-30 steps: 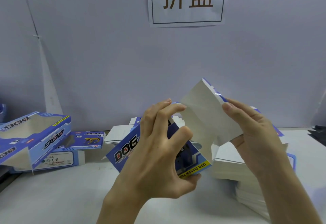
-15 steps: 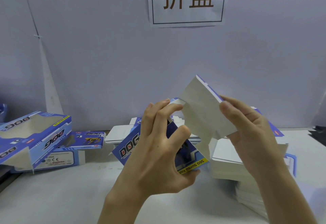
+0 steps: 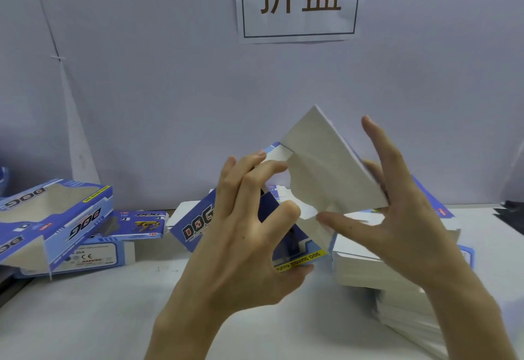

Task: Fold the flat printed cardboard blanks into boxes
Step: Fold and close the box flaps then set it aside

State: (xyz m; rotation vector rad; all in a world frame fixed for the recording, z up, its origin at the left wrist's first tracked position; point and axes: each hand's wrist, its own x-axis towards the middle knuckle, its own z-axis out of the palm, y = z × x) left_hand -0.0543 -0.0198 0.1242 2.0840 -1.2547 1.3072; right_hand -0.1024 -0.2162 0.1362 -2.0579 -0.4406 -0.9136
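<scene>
Holding the blank (image 3: pixel 320 178) up above the counter (image 3: pixel 99 311): left hand (image 3: pixel 241 249) grips its printed lower panel, fingers curled; right hand (image 3: pixel 397 218) open, fingers straight against the raised white flap. Card looks light, stiff, creasable; best held beside the fold lines.

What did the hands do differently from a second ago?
The right hand opened: its fingers, earlier curled over the white flap, now spread straight, thumb under the flap, which has tipped up steeper. The left hand still grips the blue box. The blank stack and folded boxes stayed put.
</scene>
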